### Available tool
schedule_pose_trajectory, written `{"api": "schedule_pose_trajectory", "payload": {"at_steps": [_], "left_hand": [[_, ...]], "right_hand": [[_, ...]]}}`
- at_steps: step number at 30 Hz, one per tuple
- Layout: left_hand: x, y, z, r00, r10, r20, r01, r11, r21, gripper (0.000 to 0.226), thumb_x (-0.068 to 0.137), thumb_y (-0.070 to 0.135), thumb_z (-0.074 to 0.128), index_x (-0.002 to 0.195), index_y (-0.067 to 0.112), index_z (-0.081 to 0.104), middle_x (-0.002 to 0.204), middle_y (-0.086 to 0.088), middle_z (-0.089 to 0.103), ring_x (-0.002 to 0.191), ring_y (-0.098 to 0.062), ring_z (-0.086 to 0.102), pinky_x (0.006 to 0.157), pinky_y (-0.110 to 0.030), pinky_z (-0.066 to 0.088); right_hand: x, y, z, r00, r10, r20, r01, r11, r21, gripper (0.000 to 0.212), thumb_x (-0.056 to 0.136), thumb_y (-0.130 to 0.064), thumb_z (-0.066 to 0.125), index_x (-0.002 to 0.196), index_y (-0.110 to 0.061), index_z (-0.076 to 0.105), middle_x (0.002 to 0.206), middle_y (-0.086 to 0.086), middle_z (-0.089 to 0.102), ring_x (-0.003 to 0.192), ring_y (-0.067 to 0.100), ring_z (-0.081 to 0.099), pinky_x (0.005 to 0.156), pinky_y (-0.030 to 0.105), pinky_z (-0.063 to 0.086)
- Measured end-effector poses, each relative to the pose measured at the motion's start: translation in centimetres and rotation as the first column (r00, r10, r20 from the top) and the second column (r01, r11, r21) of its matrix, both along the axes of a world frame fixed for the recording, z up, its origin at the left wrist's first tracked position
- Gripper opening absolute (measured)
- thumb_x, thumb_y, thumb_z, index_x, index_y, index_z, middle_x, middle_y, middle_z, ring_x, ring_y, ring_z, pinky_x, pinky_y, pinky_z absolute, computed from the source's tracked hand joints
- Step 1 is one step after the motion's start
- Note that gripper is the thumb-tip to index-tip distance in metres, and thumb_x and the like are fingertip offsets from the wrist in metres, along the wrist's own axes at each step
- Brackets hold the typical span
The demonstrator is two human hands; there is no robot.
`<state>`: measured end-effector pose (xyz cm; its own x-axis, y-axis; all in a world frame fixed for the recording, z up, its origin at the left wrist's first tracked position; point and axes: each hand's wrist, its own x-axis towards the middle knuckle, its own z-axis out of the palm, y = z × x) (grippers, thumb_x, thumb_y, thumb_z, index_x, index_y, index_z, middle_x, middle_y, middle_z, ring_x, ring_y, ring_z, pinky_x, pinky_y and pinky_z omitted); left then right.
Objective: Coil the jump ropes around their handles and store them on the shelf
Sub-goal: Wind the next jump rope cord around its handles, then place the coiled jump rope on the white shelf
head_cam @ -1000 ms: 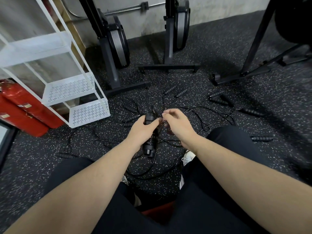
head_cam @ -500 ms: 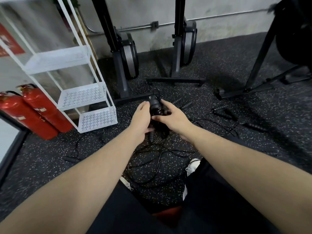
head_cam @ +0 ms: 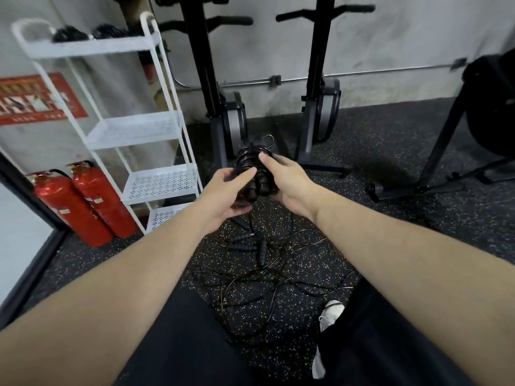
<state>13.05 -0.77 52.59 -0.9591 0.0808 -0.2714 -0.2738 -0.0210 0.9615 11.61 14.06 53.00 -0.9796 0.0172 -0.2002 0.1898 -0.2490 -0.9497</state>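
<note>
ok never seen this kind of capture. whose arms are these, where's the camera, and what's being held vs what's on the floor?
There is no robot here: a person wears a wide-angle camera on the head, looking forward and down, so the two bare arms are their own. The left hand and right hand together hold one coiled jump rope, its cord wound round its two black handles. On the speckled rubber floor below lie more loose jump ropes, tangled and not yet coiled. To the left stands the white shelf; dark bundles sit on its top tier, too blurred to name surely. Beside it are two red fire extinguishers. Black exercise machines stand along the wall.
</note>
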Motion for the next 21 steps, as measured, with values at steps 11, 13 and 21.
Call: {"api": "schedule_pose_trajectory", "payload": {"at_steps": [11, 13, 21], "left_hand": [[-5.1, -5.3, 8.1, 0.993, 0.113, -0.047, -0.107, 0.988, 0.108, 0.011, 0.094, 0.007, 0.071, 0.100, 0.014, 0.065, 0.112, -0.016, 0.073, 0.103, -0.031, 0.069, 0.092, -0.044, 0.060], [-6.2, -6.8, 9.3, 0.989, 0.131, -0.062, -0.126, 0.989, 0.079, 0.012, 0.095, 0.007, 0.070, 0.104, 0.015, 0.067, 0.114, -0.015, 0.074, 0.099, -0.027, 0.071, 0.086, -0.039, 0.062], [-11.5, -14.2, 13.1, 0.972, 0.193, -0.131, -0.177, 0.976, 0.127, 0.043, 0.091, 0.006, 0.074, 0.129, 0.020, 0.060, 0.110, -0.007, 0.076, 0.090, -0.020, 0.074, 0.081, -0.032, 0.061]], "right_hand": [[-7.9, -6.2, 6.7, 0.985, 0.006, -0.171, 0.011, 0.995, 0.097, 0.059, 0.092, -0.037, 0.073, 0.144, -0.022, 0.050, 0.132, -0.001, 0.065, 0.105, 0.015, 0.069, 0.082, 0.036, 0.061], [-9.3, -7.8, 7.8, 0.983, 0.046, -0.179, -0.031, 0.996, 0.088, 0.057, 0.092, -0.037, 0.073, 0.143, -0.022, 0.050, 0.127, 0.001, 0.067, 0.102, 0.016, 0.071, 0.077, 0.035, 0.060], [-15.2, -14.5, 12.5, 0.977, 0.164, -0.136, -0.158, 0.986, 0.055, 0.045, 0.098, -0.034, 0.066, 0.140, -0.022, 0.051, 0.126, 0.007, 0.068, 0.103, 0.026, 0.072, 0.074, 0.040, 0.063]]}}
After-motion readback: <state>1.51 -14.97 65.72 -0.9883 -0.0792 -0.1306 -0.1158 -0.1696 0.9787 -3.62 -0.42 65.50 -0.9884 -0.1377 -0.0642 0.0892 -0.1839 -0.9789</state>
